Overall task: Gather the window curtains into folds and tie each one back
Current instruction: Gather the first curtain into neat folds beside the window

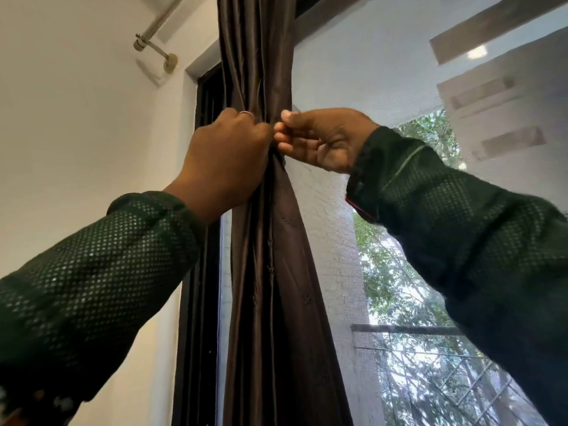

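— Where is the curtain [261, 272]?

— It hangs as one dark brown bundle down the left edge of the window [399, 210], running from the top of the view to the bottom. It is gathered into narrow upright folds and pinched to its tightest at the height of the hands. Below that point the right-hand fold flares out toward the screen.

— And the hands, where do they sit against it?

— Both are raised to the same height, meeting at the front of the bundle. The left hand [227, 155] comes in from the left, its fingers curled round the gathered folds and gripping them; a ring [246, 113] shows on one finger. The right hand [319, 139] reaches in from the window side, its fingertips bunched together right at the front fold, touching the left hand's knuckles.

— Is the right hand pinching cloth or a tie?

— Its fingers are closed in a pinch at the curtain's front, but what sits between them I cannot tell.

— Anything else around?

— Dark green dotted sleeves [107, 287] on both arms, a pale wall [76, 118] to the left, and a metal rod bracket [156, 47] fixed high on it. Trees and a railing show through the screen.
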{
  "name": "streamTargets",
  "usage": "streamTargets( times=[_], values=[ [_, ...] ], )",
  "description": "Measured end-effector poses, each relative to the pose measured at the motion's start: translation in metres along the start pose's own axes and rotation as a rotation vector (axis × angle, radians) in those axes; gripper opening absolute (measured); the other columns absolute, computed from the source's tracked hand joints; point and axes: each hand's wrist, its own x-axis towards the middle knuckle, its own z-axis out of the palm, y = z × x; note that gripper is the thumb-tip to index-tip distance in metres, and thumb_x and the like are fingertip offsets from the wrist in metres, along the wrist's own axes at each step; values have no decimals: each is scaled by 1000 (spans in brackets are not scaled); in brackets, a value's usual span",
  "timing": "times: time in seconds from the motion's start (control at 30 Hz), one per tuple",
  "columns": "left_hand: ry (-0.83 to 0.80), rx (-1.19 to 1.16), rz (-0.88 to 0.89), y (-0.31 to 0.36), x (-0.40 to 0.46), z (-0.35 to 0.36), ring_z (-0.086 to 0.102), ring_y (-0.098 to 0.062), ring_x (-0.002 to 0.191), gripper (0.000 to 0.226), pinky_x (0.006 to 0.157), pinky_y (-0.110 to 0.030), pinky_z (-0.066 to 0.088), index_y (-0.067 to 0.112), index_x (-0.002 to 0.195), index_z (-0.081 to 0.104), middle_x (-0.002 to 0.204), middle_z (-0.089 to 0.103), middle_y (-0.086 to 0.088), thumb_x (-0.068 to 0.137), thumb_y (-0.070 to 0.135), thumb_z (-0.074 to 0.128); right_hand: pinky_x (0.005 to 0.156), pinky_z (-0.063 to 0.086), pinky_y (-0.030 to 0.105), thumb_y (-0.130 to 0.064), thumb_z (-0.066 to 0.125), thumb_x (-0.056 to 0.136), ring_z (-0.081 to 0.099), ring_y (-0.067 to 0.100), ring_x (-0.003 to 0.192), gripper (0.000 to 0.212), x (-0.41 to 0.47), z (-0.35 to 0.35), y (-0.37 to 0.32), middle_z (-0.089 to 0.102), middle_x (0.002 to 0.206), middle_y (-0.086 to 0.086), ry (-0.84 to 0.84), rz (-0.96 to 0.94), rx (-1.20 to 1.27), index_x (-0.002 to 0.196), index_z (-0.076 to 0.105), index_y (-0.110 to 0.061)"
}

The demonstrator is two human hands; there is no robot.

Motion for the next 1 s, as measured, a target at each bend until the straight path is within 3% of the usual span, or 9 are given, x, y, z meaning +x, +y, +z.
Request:
streamTargets(
  times=[0.1, 0.2, 0.3, 0.4, 0.5, 0.6, 0.7, 0.83, 1.0],
  values=[
    [-212, -331, -371, -3, 12, -5, 48, -27, 70, 20, 57, -29, 30, 3, 76, 62, 70, 53, -10, 85, 19, 53, 51, 54, 19, 1, 59, 86, 56, 13, 59, 11, -14, -8, 15, 56, 69, 9, -81, 22, -125, 76, 57, 1],
    [-415, -764, -671, -4, 26, -12, 52, -13, 56, 18, 48, -22, 36, 7, 68, 63, 66, 56, -8, 82, 17, 59, 61, 56, 23, 8, 60, 82, 60, 19, 66, 0, -22, -8, 34, 60, 80, 17, -193, 14, -189, 82, 60, 8],
    [-566, -937, -769, 3, 26, -11, 51, -16, 68, 15, 62, -25, 39, 13, 70, 60, 72, 58, -5, 83, 20, 58, 73, 56, 27, -3, 69, 79, 60, 18, 76, 29, -22, -10, 42, 62, 85, 16, -187, -49, -257, 102, 62, 14],
    [-589, -1084, -805, 8, 25, -9, 44, -15, 61, 20, 55, -23, 35, 12, 68, 53, 65, 48, -4, 87, 17, 49, 59, 57, 26, -14, 65, 86, 59, 13, 61, 19, -21, -12, 45, 60, 70, 10, -125, -135, -374, 86, 64, 5],
    [-552, -1312, -855, 8, 28, -10, 49, -11, 61, 15, 45, -18, 40, 9, 81, 56, 73, 52, -5, 91, 10, 44, 43, 53, 25, -19, 55, 93, 59, 18, 50, 28, -19, -21, 43, 58, 62, 10, 10, -293, -691, 68, 58, -5],
    [-426, -1542, -960, 5, 29, -10, 58, -5, 70, 9, 46, -9, 44, 7, 86, 61, 80, 61, -2, 89, 5, 52, 40, 49, 23, -22, 52, 95, 58, 24, 44, 37, -21, -33, 32, 54, 51, 11, 29, -430, -917, 60, 55, -11],
    [-233, -1638, -1124, 3, 28, -7, 59, -2, 58, 15, 45, -6, 41, 12, 72, 58, 60, 63, 6, 85, 5, 58, 37, 46, 20, -20, 50, 95, 56, 22, 43, 31, -21, -38, 22, 53, 51, 12, -49, -405, -858, 69, 60, -6],
    [-39, -1628, -1277, -17, 20, 1, 59, 1, 45, 17, 43, -6, 40, 13, 73, 57, 46, 61, 10, 89, 6, 55, 38, 42, 19, -16, 50, 94, 53, 19, 43, 32, -22, -46, 17, 54, 56, 13, -121, -346, -733, 74, 61, 6],
    [172, -1502, -1457, -28, 10, 22, 55, 0, 36, 18, 39, -8, 39, 7, 70, 56, 38, 57, 8, 86, 0, 59, 37, 37, 17, -14, 52, 92, 48, 13, 39, 28, -33, -47, 21, 48, 41, -6, -217, -297, -609, 77, 66, 6]
  ],
)
